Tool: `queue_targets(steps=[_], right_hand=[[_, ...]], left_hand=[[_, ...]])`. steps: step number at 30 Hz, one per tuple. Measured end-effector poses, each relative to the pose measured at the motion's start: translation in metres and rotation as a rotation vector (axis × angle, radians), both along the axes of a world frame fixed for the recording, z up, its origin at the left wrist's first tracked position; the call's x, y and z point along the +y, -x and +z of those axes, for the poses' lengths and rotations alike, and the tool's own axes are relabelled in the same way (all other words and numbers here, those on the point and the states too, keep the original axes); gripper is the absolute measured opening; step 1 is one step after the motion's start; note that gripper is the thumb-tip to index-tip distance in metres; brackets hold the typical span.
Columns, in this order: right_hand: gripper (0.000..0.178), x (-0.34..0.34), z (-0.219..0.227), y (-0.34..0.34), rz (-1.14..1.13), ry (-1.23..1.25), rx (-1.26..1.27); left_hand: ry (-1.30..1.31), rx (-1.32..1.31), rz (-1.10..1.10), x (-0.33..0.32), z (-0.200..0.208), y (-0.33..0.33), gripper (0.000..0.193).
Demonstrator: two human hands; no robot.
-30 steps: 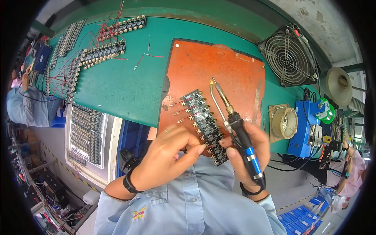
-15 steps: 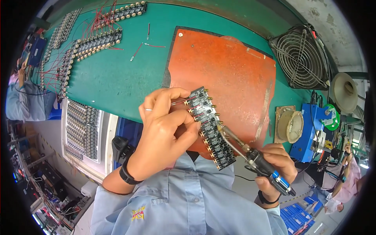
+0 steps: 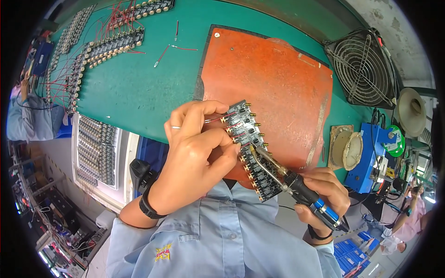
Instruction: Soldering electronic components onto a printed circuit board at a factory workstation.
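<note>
My left hand (image 3: 197,148) pinches a long panel of small black circuit boards (image 3: 254,150) by its left side. The panel slants over the near edge of the orange mat, with gold contacts along both sides. Several short red wires (image 3: 228,116) lie on its upper boards, beside my left fingertips. My right hand (image 3: 324,194) is closed round the black and blue handle of a soldering iron (image 3: 308,192) with a thin metal tube beside its shaft. The iron's tip is at the middle of the panel, close to my left thumb; whether it touches cannot be told.
The orange mat (image 3: 264,74) lies on a green table (image 3: 139,88). Loose red wires (image 3: 162,55) and wired board strips (image 3: 116,46) lie left. A fan (image 3: 361,69), blue soldering unit (image 3: 366,157) and round tan holder (image 3: 352,150) stand right. A white tray (image 3: 117,160) holds more boards. Co-workers sit on both sides.
The soldering iron has rolled and shifted slightly left, its thin tube now reaching over the boards by my left thumb. The panel has moved slightly right; my left hand keeps its hold.
</note>
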State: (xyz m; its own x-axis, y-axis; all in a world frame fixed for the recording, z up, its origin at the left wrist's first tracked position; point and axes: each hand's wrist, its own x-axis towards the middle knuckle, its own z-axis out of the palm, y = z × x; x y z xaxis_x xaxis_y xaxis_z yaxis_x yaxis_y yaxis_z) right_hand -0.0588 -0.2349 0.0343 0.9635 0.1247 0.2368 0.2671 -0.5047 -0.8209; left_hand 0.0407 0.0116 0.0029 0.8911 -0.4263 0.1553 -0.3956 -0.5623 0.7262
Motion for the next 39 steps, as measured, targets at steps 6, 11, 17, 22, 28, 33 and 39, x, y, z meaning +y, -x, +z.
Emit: queue_targets(steps=[6, 11, 17, 22, 28, 33, 39], right_hand=[[0.045, 0.002, 0.008, -0.001, 0.025, 0.061, 0.009], [0.046, 0.000, 0.007, 0.003, -0.045, 0.003, -0.050], [0.052, -0.003, -0.004, 0.014, -0.206, -0.131, -0.107], [0.056, 0.009, -0.019, 0.013, -0.394, -0.337, -0.070], [0.060, 0.012, -0.024, 0.009, -0.439, -0.373, -0.004], [0.058, 0.015, -0.022, 0.011, -0.397, -0.374, -0.006], [0.057, 0.027, -0.020, 0.009, -0.444, -0.520, 0.002]], left_hand=[[0.007, 0.005, 0.003, -0.001, 0.000, 0.001, 0.009], [0.022, 0.012, 0.007, 0.000, -0.001, -0.001, 0.009], [0.033, 0.013, 0.008, 0.002, 0.000, 0.000, 0.009], [0.098, 0.006, -0.112, 0.015, 0.006, -0.012, 0.010], [-0.175, -0.329, 0.292, 0.056, -0.010, -0.092, 0.012], [-0.329, -0.406, 0.424, 0.066, -0.026, -0.100, 0.013], [0.186, -0.034, 0.186, 0.037, 0.005, -0.035, 0.007]])
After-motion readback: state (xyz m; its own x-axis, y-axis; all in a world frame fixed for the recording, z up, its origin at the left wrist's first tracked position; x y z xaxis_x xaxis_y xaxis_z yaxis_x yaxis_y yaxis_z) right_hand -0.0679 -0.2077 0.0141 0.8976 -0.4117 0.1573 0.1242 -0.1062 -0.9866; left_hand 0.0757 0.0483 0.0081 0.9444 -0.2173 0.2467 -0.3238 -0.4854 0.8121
